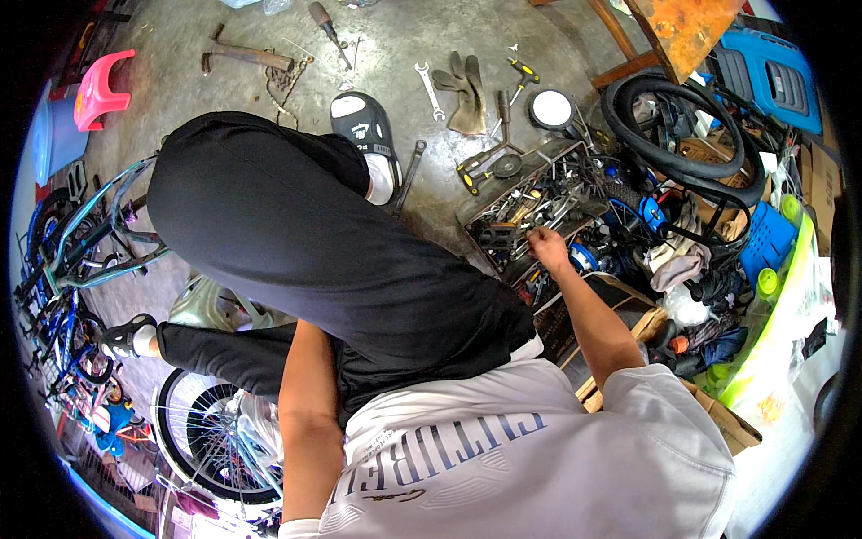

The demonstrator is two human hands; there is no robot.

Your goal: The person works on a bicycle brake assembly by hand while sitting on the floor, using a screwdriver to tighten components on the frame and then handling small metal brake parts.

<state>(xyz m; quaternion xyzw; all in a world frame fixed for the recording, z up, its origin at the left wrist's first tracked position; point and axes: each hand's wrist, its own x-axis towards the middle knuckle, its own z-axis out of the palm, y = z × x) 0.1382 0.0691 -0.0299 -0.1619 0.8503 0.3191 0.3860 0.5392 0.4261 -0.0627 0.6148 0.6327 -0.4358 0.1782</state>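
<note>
My right hand (546,249) reaches down to the near edge of a tool tray (467,216) heaped with small metal parts and tools. Its fingers are curled together, and whatever may be between them is too small to make out. My left forearm (312,382) goes down behind my raised leg, which hides the left hand. Close by the tray's far side lie a yellow-and-black handled tool (470,178) and a round tin with a white top (550,109).
On the concrete floor ahead lie a hammer (247,57), a screwdriver (329,32), a wrench (429,92) and a work glove (467,94). Black tyres (620,117) and mixed parts crowd the right. A bicycle wheel (166,431) and bike frames stand left, near a pink stool (101,90).
</note>
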